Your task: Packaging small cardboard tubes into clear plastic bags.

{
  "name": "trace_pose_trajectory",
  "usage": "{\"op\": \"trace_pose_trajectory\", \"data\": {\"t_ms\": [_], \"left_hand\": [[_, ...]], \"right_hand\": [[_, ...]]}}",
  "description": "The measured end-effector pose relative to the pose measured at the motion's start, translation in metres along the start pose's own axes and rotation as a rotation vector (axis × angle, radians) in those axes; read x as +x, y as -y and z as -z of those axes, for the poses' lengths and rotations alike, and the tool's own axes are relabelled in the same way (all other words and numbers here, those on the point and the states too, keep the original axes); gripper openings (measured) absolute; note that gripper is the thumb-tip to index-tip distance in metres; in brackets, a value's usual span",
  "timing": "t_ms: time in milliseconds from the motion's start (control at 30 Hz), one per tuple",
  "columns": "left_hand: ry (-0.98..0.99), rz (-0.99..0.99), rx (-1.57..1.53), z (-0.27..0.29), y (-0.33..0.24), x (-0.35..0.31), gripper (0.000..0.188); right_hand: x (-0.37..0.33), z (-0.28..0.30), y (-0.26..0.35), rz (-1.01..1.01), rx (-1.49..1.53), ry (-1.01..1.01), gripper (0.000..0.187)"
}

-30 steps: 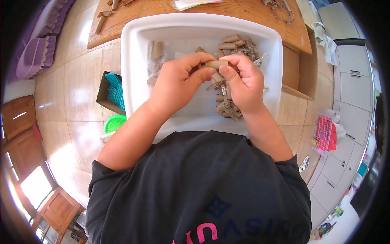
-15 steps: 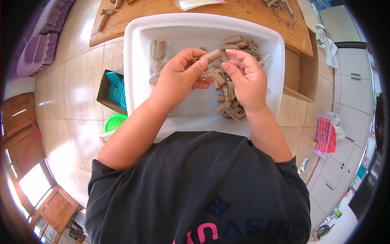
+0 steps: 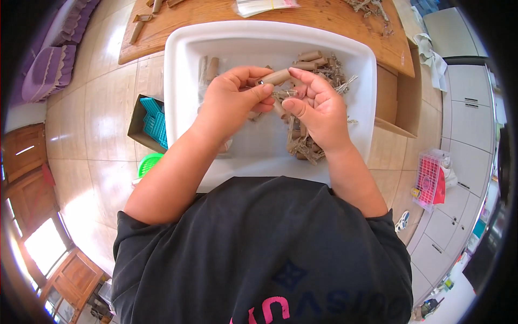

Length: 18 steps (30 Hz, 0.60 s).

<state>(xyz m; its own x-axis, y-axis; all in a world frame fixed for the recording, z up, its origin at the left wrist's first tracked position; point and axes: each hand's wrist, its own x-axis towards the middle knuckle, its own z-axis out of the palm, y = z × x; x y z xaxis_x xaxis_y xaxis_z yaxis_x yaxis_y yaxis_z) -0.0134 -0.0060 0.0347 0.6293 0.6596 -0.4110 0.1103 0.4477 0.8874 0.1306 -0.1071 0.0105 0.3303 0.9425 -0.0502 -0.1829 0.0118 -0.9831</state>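
Above the white tub [image 3: 178, 59], a small brown cardboard tube [image 3: 276, 77] lies tilted between my hands. My left hand [image 3: 229, 100] pinches its left end with thumb and fingers, and a dark opening shows there. The curled fingers of my right hand [image 3: 324, 110] meet the tube's right end; the thumb sits lower, beside dried stems. More brown tubes [image 3: 310, 55] and bundles of dried twigs [image 3: 307, 150] are heaped along the tub's right side. At its left, clear-wrapped tubes [image 3: 211, 69] are partly covered by my left hand.
A wooden table [image 3: 216, 16] stands beyond the tub, with a stack of clear bags [image 3: 264, 6], dried twigs [image 3: 372, 11] and loose tubes [image 3: 137, 32]. Left of the tub are a box of teal baskets [image 3: 155, 124] and a green basket [image 3: 149, 162]. A cardboard box [image 3: 402, 100] sits at the right.
The tube has turned slightly and its left end's opening now shows. My right hand has shifted left, its fingertips now at the tube's right end and its thumb lower.
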Motion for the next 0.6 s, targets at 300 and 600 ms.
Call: {"op": "trace_pose_trajectory", "data": {"t_ms": [300, 600], "left_hand": [[0.031, 0.156, -0.207, -0.002, -0.007, 0.0, 0.021], [-0.01, -0.08, -0.009, 0.0, 0.002, 0.0, 0.023]], "right_hand": [[0.001, 0.001, 0.003, 0.225, -0.262, -0.106, 0.022], [0.003, 0.005, 0.013, -0.163, 0.146, -0.014, 0.03]]}}
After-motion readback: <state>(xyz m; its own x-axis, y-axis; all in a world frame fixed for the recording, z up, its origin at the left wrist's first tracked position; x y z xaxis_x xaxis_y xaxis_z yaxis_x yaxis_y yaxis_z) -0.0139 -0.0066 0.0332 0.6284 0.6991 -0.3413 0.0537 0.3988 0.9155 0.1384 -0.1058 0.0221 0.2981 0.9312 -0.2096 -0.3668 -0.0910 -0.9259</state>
